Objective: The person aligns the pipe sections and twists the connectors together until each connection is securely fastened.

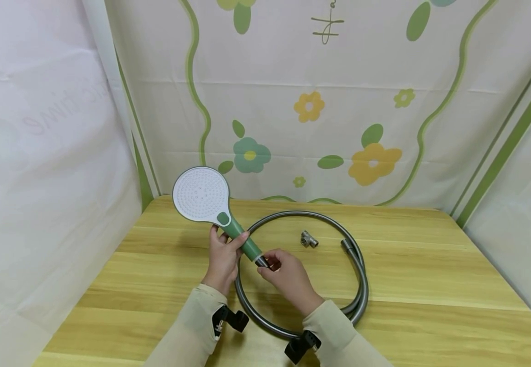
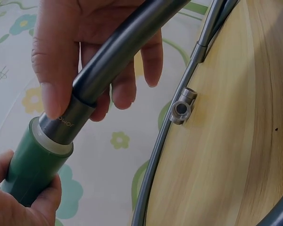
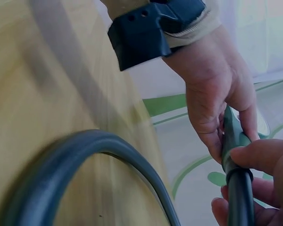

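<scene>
Head view shows me the handheld shower head (image 1: 215,206) over the bench (image 1: 430,270), left grip (image 1: 221,257) curled round its green handle (image 1: 250,248), right grip (image 1: 288,278) pinching the collar (image 2: 73,123). Probably light, slick plastic; the likely springy hose (image 2: 127,44) may tug, so I'd hold mid-handle and collar.

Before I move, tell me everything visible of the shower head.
The shower head has a round white face dotted with nozzles, a dark rim, a green patch below it and a green handle, seemingly plastic, ending in a pale ring. Raised above the table, it faces the head camera, handle slanting down rightward. The left grip holds the handle; the right grip pinches the dark hose collar against the ring.
</scene>
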`<state>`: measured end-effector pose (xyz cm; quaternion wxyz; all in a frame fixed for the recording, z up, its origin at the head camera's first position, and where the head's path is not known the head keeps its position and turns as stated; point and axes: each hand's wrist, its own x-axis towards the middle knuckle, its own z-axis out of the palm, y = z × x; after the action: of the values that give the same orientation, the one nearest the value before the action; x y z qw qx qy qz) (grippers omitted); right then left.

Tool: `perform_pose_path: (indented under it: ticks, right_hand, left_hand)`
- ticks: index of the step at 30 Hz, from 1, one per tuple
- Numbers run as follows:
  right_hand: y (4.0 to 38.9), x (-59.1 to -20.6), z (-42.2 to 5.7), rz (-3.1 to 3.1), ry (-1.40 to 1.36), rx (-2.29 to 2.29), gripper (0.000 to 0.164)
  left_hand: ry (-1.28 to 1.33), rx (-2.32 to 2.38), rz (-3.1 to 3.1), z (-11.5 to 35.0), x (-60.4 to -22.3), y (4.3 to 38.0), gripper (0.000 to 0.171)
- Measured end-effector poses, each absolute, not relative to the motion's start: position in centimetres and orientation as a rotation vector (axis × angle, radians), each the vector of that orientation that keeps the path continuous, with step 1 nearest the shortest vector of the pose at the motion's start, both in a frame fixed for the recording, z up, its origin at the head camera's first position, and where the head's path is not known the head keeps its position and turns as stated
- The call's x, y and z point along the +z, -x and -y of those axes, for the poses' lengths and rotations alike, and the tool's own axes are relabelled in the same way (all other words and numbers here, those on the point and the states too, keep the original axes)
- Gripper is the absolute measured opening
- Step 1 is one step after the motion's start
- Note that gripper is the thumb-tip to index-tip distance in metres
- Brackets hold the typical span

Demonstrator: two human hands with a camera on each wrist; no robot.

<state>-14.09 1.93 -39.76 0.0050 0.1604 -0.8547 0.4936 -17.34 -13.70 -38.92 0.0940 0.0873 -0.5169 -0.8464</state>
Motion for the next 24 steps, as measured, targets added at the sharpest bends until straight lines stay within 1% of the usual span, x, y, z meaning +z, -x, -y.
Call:
perform_pose_path:
  ticks: [7, 15, 24]
  right_hand:
    - [13.9, -39.86, -1.61, 2.673, -0.455, 1.581, 0.022]
    - [13.97, -40.04, -1.65, 2.66, -0.47, 1.584, 0.019]
    - [14.28, -40.26, -1.84, 2.631, -0.484, 1.733, 0.021]
  left_hand:
    - [-0.275, -2.502, 1.528, 13.63, -38.93, 17.37, 0.082]
    - [-0.264, -2.499, 1.541, 13.68, -38.96, 17.21, 0.084]
    - [-0.248, -2.503, 1.547, 13.75, -39.06, 17.17, 0.085]
